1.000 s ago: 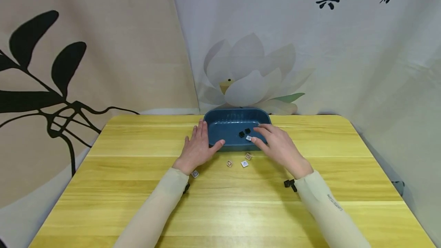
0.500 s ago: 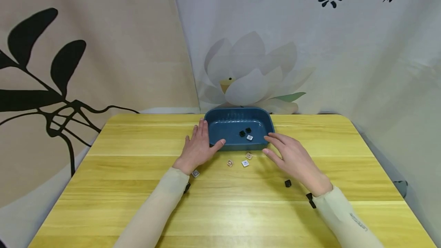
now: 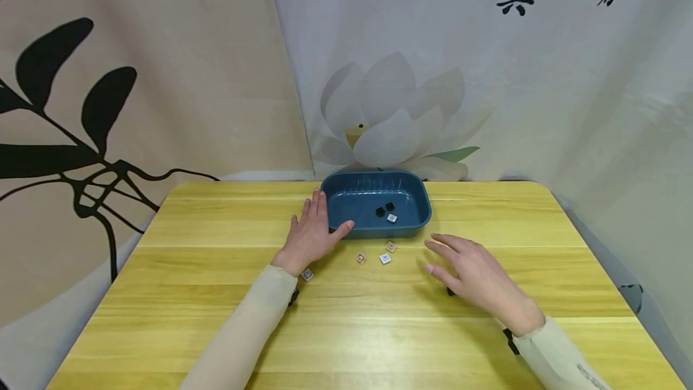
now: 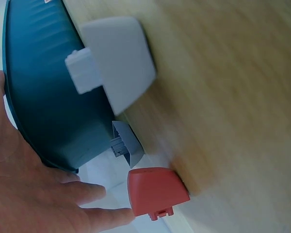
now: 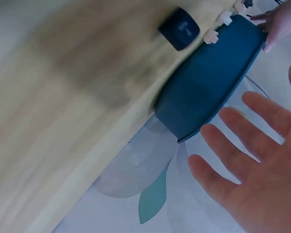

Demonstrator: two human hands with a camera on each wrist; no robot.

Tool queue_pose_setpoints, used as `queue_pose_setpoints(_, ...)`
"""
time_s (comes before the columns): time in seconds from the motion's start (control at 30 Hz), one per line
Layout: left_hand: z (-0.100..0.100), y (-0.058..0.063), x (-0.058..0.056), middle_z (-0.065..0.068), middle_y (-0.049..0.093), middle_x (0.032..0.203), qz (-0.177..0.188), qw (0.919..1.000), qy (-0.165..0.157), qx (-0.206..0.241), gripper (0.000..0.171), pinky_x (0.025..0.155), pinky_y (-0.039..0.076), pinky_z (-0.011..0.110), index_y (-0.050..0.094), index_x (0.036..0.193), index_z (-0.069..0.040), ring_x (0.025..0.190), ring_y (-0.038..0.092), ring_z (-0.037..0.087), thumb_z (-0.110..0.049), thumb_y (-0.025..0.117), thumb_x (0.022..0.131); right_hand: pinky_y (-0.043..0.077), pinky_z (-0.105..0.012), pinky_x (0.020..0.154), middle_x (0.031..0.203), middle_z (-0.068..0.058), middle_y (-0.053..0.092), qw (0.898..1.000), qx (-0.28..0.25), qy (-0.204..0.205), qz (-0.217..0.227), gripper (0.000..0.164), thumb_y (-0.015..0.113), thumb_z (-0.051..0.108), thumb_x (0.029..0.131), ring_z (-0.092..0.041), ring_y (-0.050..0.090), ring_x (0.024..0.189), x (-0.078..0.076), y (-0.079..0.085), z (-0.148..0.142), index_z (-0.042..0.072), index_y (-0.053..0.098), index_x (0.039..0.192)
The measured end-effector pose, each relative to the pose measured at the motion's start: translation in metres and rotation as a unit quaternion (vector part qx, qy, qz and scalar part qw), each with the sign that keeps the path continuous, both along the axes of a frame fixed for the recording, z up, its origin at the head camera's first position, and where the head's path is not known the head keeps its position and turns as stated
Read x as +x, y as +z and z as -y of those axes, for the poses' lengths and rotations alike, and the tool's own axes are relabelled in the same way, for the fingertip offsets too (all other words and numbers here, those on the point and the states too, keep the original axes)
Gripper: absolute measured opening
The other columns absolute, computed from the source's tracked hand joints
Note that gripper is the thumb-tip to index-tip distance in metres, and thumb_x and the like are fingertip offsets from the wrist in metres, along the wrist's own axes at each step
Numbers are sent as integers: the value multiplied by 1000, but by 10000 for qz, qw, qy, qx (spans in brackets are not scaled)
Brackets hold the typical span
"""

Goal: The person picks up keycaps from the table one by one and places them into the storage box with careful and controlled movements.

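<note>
A blue tray (image 3: pixel 373 232) stands at the table's far side with two black keycaps (image 3: pixel 381 212) and a white keycap (image 3: pixel 392 218) inside. My left hand (image 3: pixel 310 235) rests against its left end, fingers straight and thumb at the front rim. Just right of the tray, my right hand (image 3: pixel 479 272) hovers over the table with spread fingers, holding nothing. Under it lies a black keycap (image 5: pixel 180 29), mostly hidden in the head view. Close to the left hand, the left wrist view shows a pale keycap (image 4: pixel 121 63), a grey keycap (image 4: pixel 129 145) and a red keycap (image 4: pixel 157 191).
In front of the tray lie two beige keycaps (image 3: pixel 361 258) and a white keycap (image 3: pixel 385 259). The wooden table (image 3: pixel 379 342) ends at a printed cloth backdrop (image 3: pixel 216 77) right behind the tray.
My right hand has drawn back from over the tray, moving right and toward me, and now covers most of the black keycap. The left hand has stayed at the tray.
</note>
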State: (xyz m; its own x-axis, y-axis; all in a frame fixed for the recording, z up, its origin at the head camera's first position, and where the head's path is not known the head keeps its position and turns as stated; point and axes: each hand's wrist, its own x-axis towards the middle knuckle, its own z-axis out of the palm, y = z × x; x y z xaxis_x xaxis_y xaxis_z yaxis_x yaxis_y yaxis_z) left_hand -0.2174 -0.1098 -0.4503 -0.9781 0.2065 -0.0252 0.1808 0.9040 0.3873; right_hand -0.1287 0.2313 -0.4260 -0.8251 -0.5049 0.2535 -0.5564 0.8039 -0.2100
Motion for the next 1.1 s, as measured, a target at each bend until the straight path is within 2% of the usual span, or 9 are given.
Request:
queue_pose_setpoints(0.3,-1,1,0,16,-2,173,15,10000,25,8,110,116,20,72,3,165,1,157,12,41,-78,40,97,52,-56,98,141,-16,62,9995,226,147,173,55,73,43,97,-37,63,123,13,-10,-8,8,66,139)
queue_pose_setpoints(0.63,-1,1,0,16,-2,173,46,10000,47,-18,110,117,20,72,2,165,0,157,12,41,-78,39,97,55,-53,92,138,-15,63,9978,375,125,529,61,79,44,91,-34,67,116,24,-18,-17,11,65,141)
queue_pose_setpoints(0.77,-1,1,1,16,-2,173,47,10000,60,-25,110,117,20,71,2,165,0,157,12,41,-78,40,97,56,-49,89,132,-12,66,9969,382,71,686,60,79,43,92,-29,68,110,27,-20,-20,12,65,141)
queue_pose_setpoints(1.1,-2,2,1,16,-4,173,124,9999,71,-31,110,117,19,71,1,165,0,158,11,40,-78,39,97,57,-39,80,116,-3,68,9963,581,-21,636,51,83,38,89,-16,66,95,29,-22,-23,13,72,131)
